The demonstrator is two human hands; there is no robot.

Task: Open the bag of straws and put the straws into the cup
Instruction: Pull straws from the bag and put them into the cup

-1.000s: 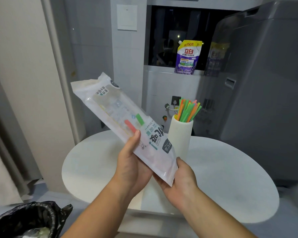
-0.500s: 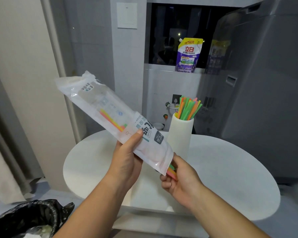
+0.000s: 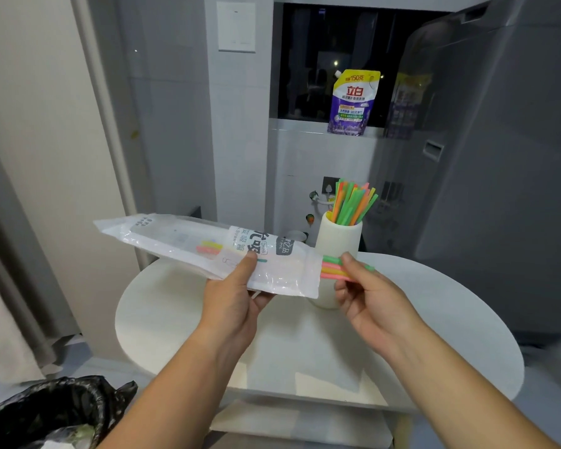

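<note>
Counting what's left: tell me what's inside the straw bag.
A few coloured straws, ends sticking out into the right hand. Printing on the bag hides their middles.

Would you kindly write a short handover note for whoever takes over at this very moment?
Left hand: grips the bag, held roughly level above the table, open end towards the cup.
Right hand: fingers pinch the last straws, which stick partway out of the open end.
Cup: upright on the table, holding a bunch of coloured straws.
Done: bag opened, a bunch of straws in the cup.
Left: draw the pinched straws fully out and stand them in the cup.
</note>
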